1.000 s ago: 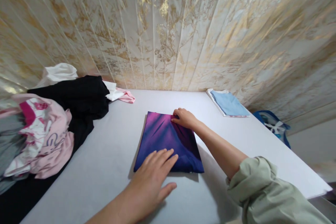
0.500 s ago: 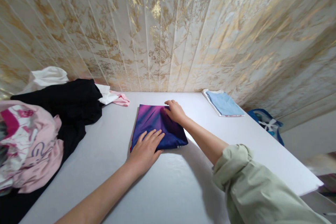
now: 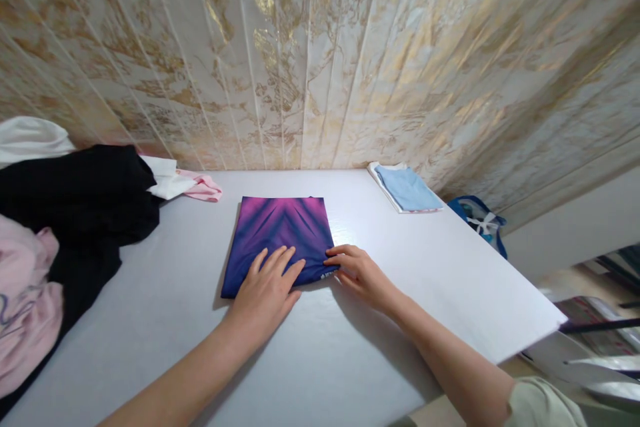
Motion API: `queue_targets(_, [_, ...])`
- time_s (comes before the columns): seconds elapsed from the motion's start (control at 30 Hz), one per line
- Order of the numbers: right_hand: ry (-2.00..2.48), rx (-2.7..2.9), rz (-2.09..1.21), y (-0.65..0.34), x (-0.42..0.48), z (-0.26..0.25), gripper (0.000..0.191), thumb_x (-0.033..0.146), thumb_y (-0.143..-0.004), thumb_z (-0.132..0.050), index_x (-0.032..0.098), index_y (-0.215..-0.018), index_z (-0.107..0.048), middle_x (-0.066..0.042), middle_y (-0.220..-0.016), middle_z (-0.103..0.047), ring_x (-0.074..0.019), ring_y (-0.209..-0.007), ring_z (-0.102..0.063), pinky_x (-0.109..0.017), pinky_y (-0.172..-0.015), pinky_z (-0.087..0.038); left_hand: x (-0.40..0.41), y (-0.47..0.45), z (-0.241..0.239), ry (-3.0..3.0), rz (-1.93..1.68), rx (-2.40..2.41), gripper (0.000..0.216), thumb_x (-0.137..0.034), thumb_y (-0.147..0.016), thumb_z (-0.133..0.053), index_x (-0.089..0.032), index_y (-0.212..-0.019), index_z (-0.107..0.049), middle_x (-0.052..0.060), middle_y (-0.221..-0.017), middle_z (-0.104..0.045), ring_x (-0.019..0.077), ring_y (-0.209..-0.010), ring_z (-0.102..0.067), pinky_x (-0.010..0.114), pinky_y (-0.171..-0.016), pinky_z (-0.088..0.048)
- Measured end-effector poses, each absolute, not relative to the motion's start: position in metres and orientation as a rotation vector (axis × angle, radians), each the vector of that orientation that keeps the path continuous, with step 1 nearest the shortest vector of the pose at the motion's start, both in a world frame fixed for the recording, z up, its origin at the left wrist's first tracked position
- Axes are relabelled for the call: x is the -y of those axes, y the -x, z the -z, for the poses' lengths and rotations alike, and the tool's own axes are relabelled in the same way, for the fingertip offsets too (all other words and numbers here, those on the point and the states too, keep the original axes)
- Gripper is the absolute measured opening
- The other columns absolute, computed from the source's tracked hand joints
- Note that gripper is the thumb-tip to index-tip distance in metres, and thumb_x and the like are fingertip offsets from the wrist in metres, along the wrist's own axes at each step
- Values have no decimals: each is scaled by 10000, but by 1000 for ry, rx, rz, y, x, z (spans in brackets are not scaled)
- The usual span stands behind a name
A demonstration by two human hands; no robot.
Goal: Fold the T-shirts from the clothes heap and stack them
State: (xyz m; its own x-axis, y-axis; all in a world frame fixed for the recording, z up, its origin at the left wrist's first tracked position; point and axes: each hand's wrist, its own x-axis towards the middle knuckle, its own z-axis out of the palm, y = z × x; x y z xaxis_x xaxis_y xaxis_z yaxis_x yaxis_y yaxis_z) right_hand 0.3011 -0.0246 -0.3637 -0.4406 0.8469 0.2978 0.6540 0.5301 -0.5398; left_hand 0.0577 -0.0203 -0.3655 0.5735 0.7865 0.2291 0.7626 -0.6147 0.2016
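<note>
A folded purple-to-blue garment (image 3: 283,223) with a pink upper edge lies on the white table (image 3: 320,360) in front of me. My left hand (image 3: 266,290) rests flat on its near part, fingers spread. At the near right corner, beside a small white print, my right hand (image 3: 364,277) has its fingers closed on the garment's edge. The thumb side lies low by the corner and is partly hidden.
To the left is a heap of clothes: a black garment (image 3: 75,193), a pink one (image 3: 30,320) and white pieces. Folded light-blue cloth (image 3: 407,188) lies at the back right. Beyond the table's right edge is a blue-trimmed bag (image 3: 480,220). A patterned curtain (image 3: 280,67) hangs behind.
My right hand has moved from the garment's far right side to its near right corner. The garment's surface now looks smoother. The left hand stays on it, and the view has shifted right.
</note>
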Motion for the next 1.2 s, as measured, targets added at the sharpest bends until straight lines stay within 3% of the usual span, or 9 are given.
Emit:
queue_targets(0.2, [1218,1873,-524,-298,25,364,273,213,-888,-559,242,-1159,-575,-77,-1115,-604,-214,-1073,-563,-391,-940,-460,6,-74,373,-2552,-644,-1234,440,-88,-831,-578,-200,-1257,-586,71,-1320,-612,222,-1234,-538,402,-1044,-422])
queue_targets(0.37, [1258,1742,-593,-302,33,367,165,242,-909,-530,233,-1046,-622,-47,-981,-599,-175,-885,-585,-327,-797,-486,-7,-69,381,-2330,-821,-1220,303,-217,-895,-553,-203,-1185,-639,57,-1217,-677,212,-1142,-607,393,-999,-465])
queue_targets(0.6, [1256,1690,-646,-287,31,362,266,201,-872,-552,244,-1128,-612,-23,-957,-557,-117,-692,-509,-268,-652,-453,-7,-69,382,-2264,-867,-1206,290,-307,-918,-526,-227,-1163,-658,43,-1197,-688,223,-1145,-605,412,-1001,-458])
queue_targets(0.8, [1252,1650,-716,-285,31,364,103,239,-848,-580,223,-945,-610,-17,-947,-518,-114,-709,-499,-251,-626,-443,-7,-69,384,-2322,-849,-1205,306,-293,-914,-534,-212,-1187,-645,49,-1220,-679,222,-1163,-598,417,-1009,-454])
queue_targets(0.97, [1229,1666,-807,-281,31,366,158,253,-842,-599,226,-998,-595,-11,-954,-513,-119,-724,-502,-245,-618,-441,-6,-71,385,-2377,-844,-1228,295,-272,-904,-535,-228,-1171,-654,53,-1213,-684,226,-1156,-605,426,-992,-467])
queue_targets(1.1, [1204,1740,-790,-279,30,366,51,262,-853,-608,213,-862,-598,-8,-866,-497,-138,-740,-491,-251,-617,-405,-6,-70,386,-2420,-833,-1216,306,-215,-896,-523,-236,-1175,-648,46,-1227,-675,217,-1172,-593,421,-997,-465])
queue_targets(1.2, [1161,1759,-764,-282,28,366,139,274,-899,-563,207,-777,-574,-11,-813,-515,-157,-787,-507,-275,-694,-410,-5,-70,384,-2459,-808,-1226,321,-190,-897,-514,-236,-1192,-633,48,-1234,-669,213,-1174,-590,410,-995,-467])
